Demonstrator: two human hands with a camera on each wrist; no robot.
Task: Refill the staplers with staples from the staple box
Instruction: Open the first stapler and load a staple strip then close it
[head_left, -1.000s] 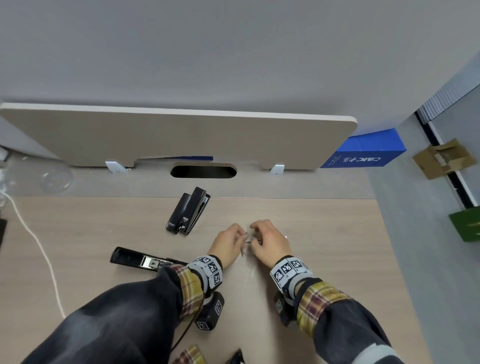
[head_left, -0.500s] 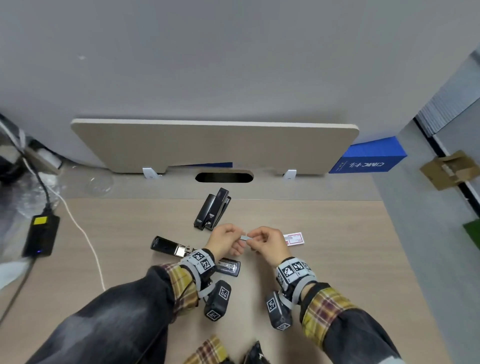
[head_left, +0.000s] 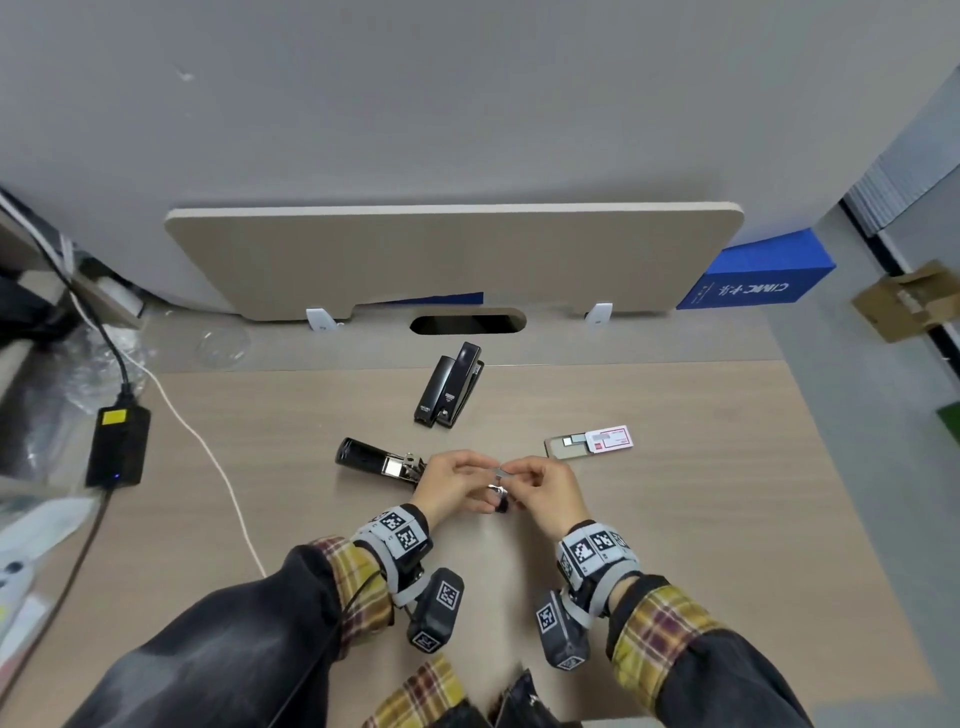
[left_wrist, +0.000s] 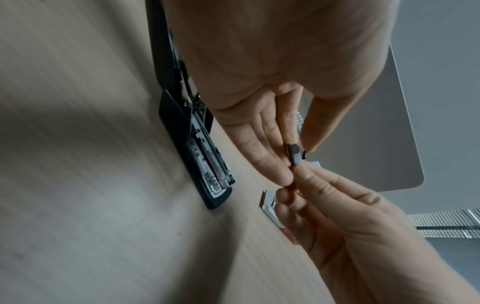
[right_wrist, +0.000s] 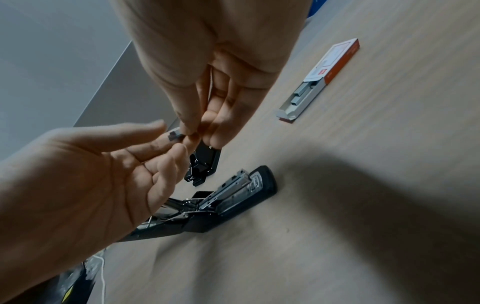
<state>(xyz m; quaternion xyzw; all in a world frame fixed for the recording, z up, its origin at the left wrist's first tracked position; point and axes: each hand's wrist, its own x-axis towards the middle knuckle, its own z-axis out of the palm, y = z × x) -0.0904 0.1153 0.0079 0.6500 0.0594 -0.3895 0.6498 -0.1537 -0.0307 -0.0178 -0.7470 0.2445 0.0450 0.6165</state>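
A: Holding the short grey metal staple strip between both hands above the opened black stapler, we risk snapping it if we twist.

B: Yes. Our left hand and right hand pinch it by fingertips, palms inward. The small red-and-white staple box lies at two o'clock.

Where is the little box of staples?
In the head view the staple box lies open on the desk, right of the hands and just beyond the right hand.
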